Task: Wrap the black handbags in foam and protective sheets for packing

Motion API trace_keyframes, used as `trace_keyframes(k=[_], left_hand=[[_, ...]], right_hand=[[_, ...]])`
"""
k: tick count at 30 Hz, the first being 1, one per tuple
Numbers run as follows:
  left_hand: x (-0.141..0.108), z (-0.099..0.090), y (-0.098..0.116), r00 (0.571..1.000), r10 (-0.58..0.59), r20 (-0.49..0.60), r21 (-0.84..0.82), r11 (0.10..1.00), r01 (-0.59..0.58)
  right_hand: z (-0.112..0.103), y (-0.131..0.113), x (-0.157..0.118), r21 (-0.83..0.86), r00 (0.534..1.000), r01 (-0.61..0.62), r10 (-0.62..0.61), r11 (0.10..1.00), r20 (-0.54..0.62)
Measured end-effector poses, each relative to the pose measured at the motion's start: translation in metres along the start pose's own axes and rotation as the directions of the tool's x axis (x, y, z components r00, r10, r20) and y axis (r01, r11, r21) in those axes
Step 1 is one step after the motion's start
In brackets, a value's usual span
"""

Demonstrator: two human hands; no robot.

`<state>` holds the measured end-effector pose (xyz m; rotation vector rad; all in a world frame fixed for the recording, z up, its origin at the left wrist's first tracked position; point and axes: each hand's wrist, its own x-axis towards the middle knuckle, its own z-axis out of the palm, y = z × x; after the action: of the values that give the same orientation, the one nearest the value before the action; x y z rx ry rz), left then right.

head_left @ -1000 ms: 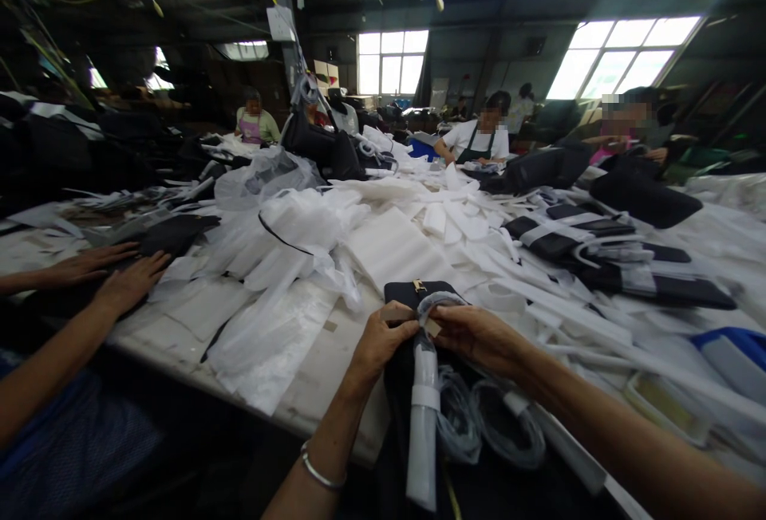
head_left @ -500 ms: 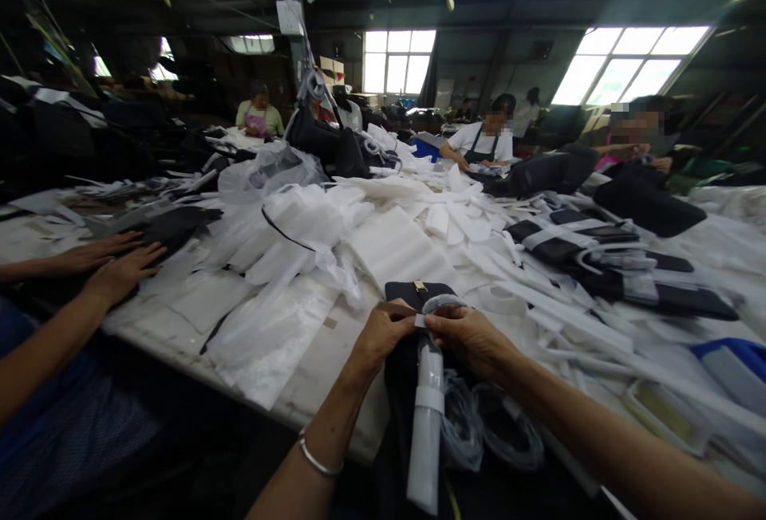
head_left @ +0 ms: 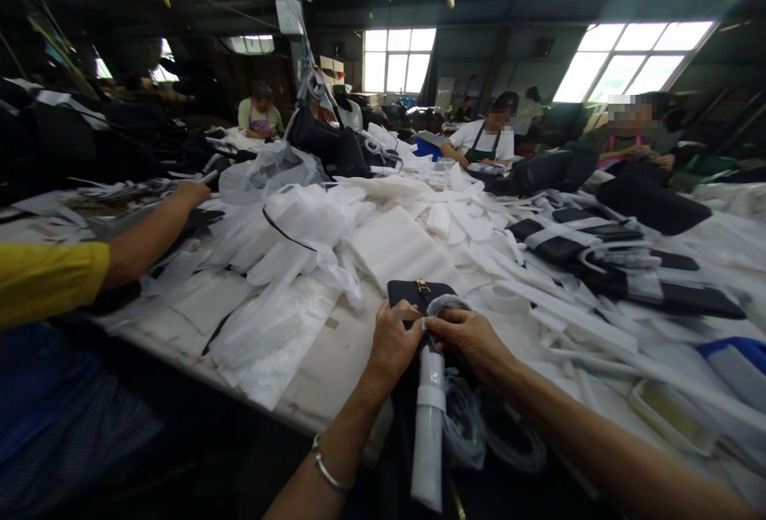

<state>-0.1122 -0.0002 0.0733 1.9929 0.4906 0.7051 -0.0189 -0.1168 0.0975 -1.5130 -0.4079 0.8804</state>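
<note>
In front of me a black bag (head_left: pixel 398 290) with a gold-coloured clasp (head_left: pixel 422 285) rests at the table's edge. My left hand (head_left: pixel 396 348) is closed in a pinch on a narrow brown strip (head_left: pixel 408 315) by the clasp. Fingertips of my right hand (head_left: pixel 470 336) meet it, pinching a small white piece (head_left: pixel 424 324). A grey, plastic-wrapped loop (head_left: pixel 448 303) curves behind the right fingers. Below both hands hangs a handle wrapped in white foam (head_left: pixel 428 448), with coiled, plastic-wrapped cords (head_left: pixel 463 424) beside it. My fingers partly hide the strip's ends.
White foam sheets and scraps (head_left: pixel 407 245) cover much of the table. Black wrapped bags (head_left: pixel 628 265) lie to the right, near a blue-rimmed container (head_left: pixel 739 368). A co-worker's arm in a yellow sleeve (head_left: pixel 53 281) reaches in from the left. Other people sit across the table.
My hands have shifted slightly right, with fingertips still together; less of the white piece shows. At left, the co-worker's arm now reaches farther over the table, its yellow sleeve in view.
</note>
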Motion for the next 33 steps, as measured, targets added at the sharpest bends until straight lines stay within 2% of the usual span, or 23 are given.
trace_keyframes(k=[3, 6, 11, 14, 17, 19, 27, 30, 33], left_hand=[[-0.002, 0.007, 0.002, 0.999, 0.041, -0.029, 0.080, 0.996, -0.038], [-0.004, 0.009, 0.004, 1.000, 0.009, -0.017, 0.073, 0.997, -0.008], [-0.003, -0.002, 0.003, 0.993, -0.055, 0.104, -0.015, 0.998, 0.057], [0.000, -0.009, -0.001, 0.976, -0.097, 0.195, -0.121, 0.985, 0.122], [0.002, -0.011, -0.005, 0.959, -0.179, 0.218, -0.273, 0.933, 0.236], [0.003, -0.011, -0.008, 0.957, -0.201, 0.210, -0.314, 0.913, 0.261], [0.003, -0.016, -0.002, 0.964, -0.202, 0.173, -0.318, 0.915, 0.248], [0.005, -0.018, 0.002, 0.970, -0.182, 0.159, -0.271, 0.937, 0.221], [0.006, -0.017, 0.005, 0.977, -0.156, 0.146, -0.202, 0.962, 0.184]], right_hand=[[-0.002, 0.005, 0.002, -0.021, 1.000, -0.001, 0.001, 1.000, -0.020], [-0.003, 0.009, 0.003, -0.063, 0.998, -0.019, 0.016, 0.998, -0.053], [0.003, 0.009, 0.005, -0.184, 0.990, -0.043, 0.017, 0.982, -0.138], [0.005, 0.008, 0.005, -0.219, 0.987, -0.008, -0.027, 0.976, -0.156], [0.005, 0.009, 0.002, -0.233, 0.990, 0.070, -0.097, 0.970, -0.107], [0.004, 0.009, 0.000, -0.217, 0.990, 0.092, -0.112, 0.972, -0.082], [0.001, 0.007, -0.004, -0.020, 1.000, -0.012, 0.012, 1.000, -0.002], [-0.001, 0.004, -0.005, 0.079, 0.997, -0.043, 0.038, 0.996, 0.070], [-0.001, 0.002, -0.005, 0.104, 0.992, -0.057, 0.044, 0.993, 0.120]])
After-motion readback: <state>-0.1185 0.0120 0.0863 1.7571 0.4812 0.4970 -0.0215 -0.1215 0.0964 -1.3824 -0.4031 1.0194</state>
